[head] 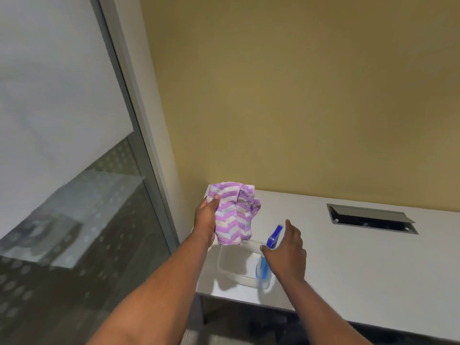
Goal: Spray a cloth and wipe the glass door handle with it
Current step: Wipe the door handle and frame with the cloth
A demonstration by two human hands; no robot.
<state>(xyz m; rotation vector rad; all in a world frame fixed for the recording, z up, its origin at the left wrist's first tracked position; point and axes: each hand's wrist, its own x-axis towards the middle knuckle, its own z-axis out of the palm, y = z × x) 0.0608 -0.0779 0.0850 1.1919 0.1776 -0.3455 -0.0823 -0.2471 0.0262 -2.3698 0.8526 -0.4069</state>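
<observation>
- left hand (205,221) fingers clenched on the purple cloth (234,215), bunched above the counter (348,270);
- right hand (286,252) fingers released, just beside the blue spray bottle (263,265)

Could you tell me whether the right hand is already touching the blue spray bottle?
Cannot tell. In the head view the right hand is spread open over the spray bottle and overlaps it, but neither contact nor a gap shows plainly.

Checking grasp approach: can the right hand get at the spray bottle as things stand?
Probably yes. The right hand is open right beside the spray bottle, nothing between them; the left hand holds the cloth clear of it.
</observation>
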